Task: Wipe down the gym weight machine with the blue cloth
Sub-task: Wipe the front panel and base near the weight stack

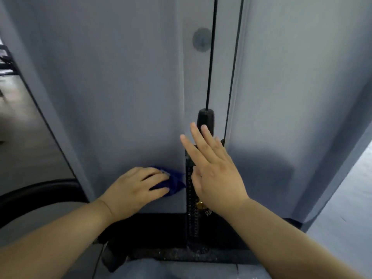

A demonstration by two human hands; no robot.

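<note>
Item: weight machine [130,87], seen close from the front, clad in pale grey-blue panels that fill most of the view. Central recess: two thin dark cables [210,57] run down it side by side, the left one ending in a black stopper [205,117]. A round grey cap [201,39] sits on the panel just left of the cables, high up and far. Below the stopper is a narrow black weight strip [191,224] with fine pale markings too blurred to read and a small brass-coloured pin [200,205] showing beside the right wrist. A black base [161,228] runs across under the panels. Blue cloth [176,181]: bunched, low on the left panel, hard against the left edge of the central recess. Left hand [138,190]: palm down over the cloth, fingers bent around it and pinching it against the panel, with blue folds sticking out past the fingertips. Right hand [213,172]: flat, fingers straight and spread, raised in front of the recess just right of the cloth, fingertips overlapping the stopper; whether it touches the machine cannot be told. Surroundings: dark floor [20,127] to the left, a black curved bar [40,190] at near left, and a pale floor strip [346,208] to the right.
</note>
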